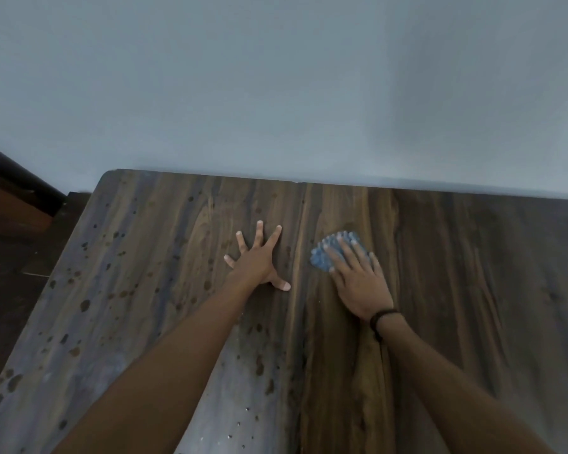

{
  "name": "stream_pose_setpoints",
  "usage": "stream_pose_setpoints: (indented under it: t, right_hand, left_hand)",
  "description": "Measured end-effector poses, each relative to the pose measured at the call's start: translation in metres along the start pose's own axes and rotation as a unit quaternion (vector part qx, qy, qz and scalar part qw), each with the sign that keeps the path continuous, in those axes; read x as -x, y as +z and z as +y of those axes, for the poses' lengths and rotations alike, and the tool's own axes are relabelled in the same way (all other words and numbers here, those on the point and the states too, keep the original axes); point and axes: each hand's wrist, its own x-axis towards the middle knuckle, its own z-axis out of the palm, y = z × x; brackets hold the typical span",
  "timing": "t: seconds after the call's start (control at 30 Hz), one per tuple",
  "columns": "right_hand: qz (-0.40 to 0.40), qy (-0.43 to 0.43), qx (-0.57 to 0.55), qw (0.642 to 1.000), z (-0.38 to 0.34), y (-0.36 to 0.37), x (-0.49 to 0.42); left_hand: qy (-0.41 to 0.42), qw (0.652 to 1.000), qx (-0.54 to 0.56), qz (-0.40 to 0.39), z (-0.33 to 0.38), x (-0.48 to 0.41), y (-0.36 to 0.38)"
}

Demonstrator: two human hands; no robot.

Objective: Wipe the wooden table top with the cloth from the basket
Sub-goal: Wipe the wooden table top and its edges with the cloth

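Dark grained wooden table (145,290), spotted at left. The right hand (358,283) presses a blue nubbly cloth (318,262) flat, grip apart; the left hand (259,262) lies splayed on bare wood, grip apart.

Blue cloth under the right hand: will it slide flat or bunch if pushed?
Probably floppy: the blue cloth lies crumpled under the right hand, so it may bunch when pushed. Likely light, being smaller than that hand. Its nubby pile should drag, not slip, on the wooden table top.
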Motion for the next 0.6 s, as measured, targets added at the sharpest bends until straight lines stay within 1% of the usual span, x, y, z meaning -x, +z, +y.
stream_pose_setpoints:
  t: [0.13, 0.2, 0.27, 0.33, 0.4, 0.47, 0.53, 0.57, 0.6]
  right_hand:
    - [0.019, 0.113, -0.044, 0.992, 0.015, -0.022, -0.064]
    - [0.026, 0.101, -0.043, 0.994, -0.001, -0.013, -0.053]
    - [0.028, 0.046, -0.027, 0.998, -0.017, 0.001, -0.017]
    - [0.024, 0.019, -0.015, 0.999, -0.012, 0.004, -0.006]
    - [0.030, 0.037, -0.022, 0.999, 0.003, -0.007, -0.039]
    - [0.042, 0.092, -0.047, 0.994, 0.016, -0.024, -0.086]
    - [0.036, 0.140, -0.066, 0.987, 0.020, -0.035, -0.116]
    - [0.037, 0.146, -0.069, 0.986, 0.015, -0.033, -0.119]
    - [0.035, 0.133, -0.066, 0.988, 0.006, -0.029, -0.113]
  left_hand:
    - [0.001, 1.000, 0.002, -0.001, 0.000, -0.001, 0.001]
    - [-0.001, 1.000, 0.003, 0.002, -0.001, -0.001, 0.001]
    - [-0.002, 1.000, 0.006, 0.001, -0.002, -0.004, 0.002]
    - [-0.002, 1.000, 0.008, 0.000, -0.001, -0.005, 0.001]
    - [-0.002, 1.000, 0.006, -0.002, 0.001, -0.006, 0.000]
    - [-0.005, 1.000, 0.006, -0.007, 0.002, -0.007, 0.000]
    - [-0.008, 1.000, 0.005, -0.008, 0.001, -0.007, 0.000]
    - [-0.010, 1.000, 0.004, -0.007, 0.000, -0.007, 0.000]
    - [-0.009, 1.000, 0.005, -0.008, 0.000, -0.007, 0.001]
